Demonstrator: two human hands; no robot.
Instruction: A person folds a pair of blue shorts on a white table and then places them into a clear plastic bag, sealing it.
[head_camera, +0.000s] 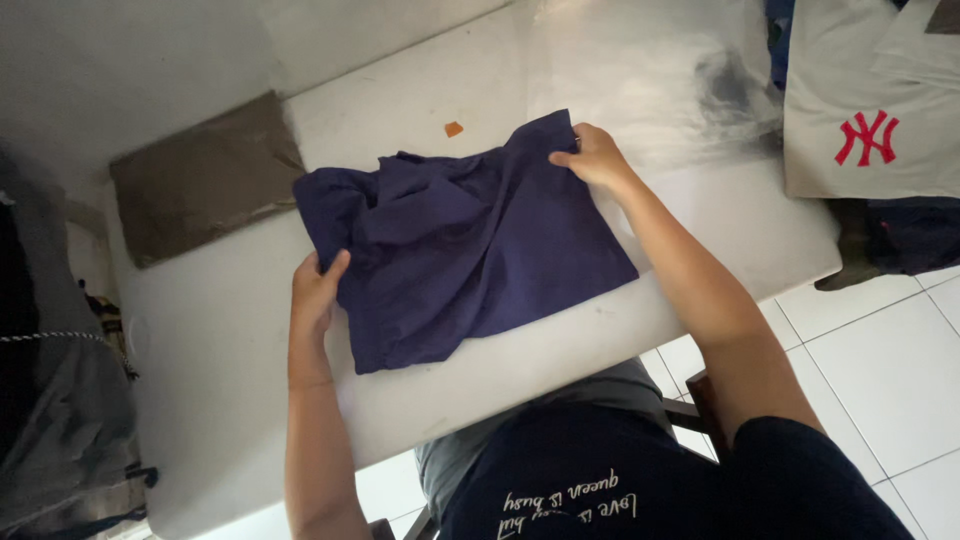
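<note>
View from above of a person seated at a white table (620, 350), both bare arms reaching forward over it. A navy blue garment (470, 240), partly folded and rumpled, lies flat near the middle of the table, its longer side running left to right across the person's front. The left hand (316, 290) rests on the garment's near left edge, fingers closed over the cloth with the thumb on top. The right hand (592, 157) is at the garment's far right corner, fingers pinched shut on that raised corner. The garment sits between the two hands, so each hand has hold of an opposite end; the left hand is nearer the person's body. Left of the garment lies a folded olive-brown cloth (200, 178), well apart. Beyond the garment is a small orange scrap (454, 128). Right of it, past bare tabletop, a beige garment with a red emblem (860, 110) hangs over the table's far right corner. The table's near edge lies just below the garment.
</note>
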